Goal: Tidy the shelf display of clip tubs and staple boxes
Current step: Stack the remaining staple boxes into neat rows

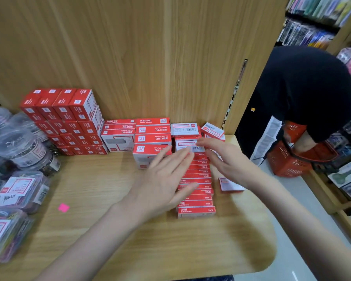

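Note:
A stepped row of small red staple boxes [196, 211] runs from the shelf front toward the back wall at centre right. My left hand [166, 179] hovers flat, fingers spread, over the row's left side. On the row's right, my right hand [223, 157] reaches in with straight fingers near a white-labelled box [187, 146]; neither hand grips anything. Larger red-and-white staple boxes [152, 138] are stacked left of the row, and a tall stack of red boxes [65, 120] stands at the back left. One loose box [229, 185] lies under my right wrist. Clear clip tubs [20, 187] crowd the left edge.
The wooden shelf [114, 230] has a rounded front right corner, and a pink sticker [63, 207] lies on it. A tilted box [213, 129] leans at the back right. A person in dark clothes [304, 94] bends over a red basket [292, 161] in the aisle.

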